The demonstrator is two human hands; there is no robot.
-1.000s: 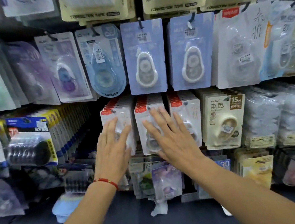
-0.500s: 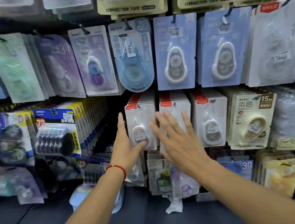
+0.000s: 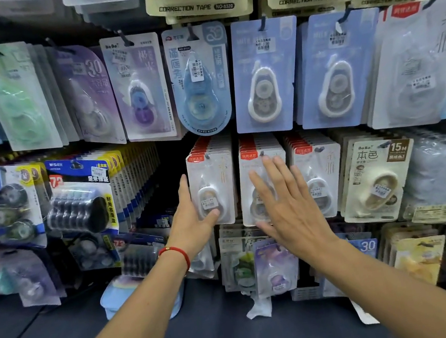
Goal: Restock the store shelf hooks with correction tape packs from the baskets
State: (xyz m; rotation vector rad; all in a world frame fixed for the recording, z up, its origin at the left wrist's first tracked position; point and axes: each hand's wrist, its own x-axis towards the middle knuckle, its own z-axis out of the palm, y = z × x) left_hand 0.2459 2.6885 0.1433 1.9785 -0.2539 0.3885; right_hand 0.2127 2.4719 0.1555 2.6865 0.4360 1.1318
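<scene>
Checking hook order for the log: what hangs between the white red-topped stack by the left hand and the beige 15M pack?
In the head view, two more white red-topped stacks: one behind the right hand, one beside the beige 15M pack.

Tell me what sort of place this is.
Most likely a stationery aisle in a shop. Carded correction tape packs hang in dense rows on hooks, many carry price stickers, and header cards read "CORRECTION TAPE".
</scene>
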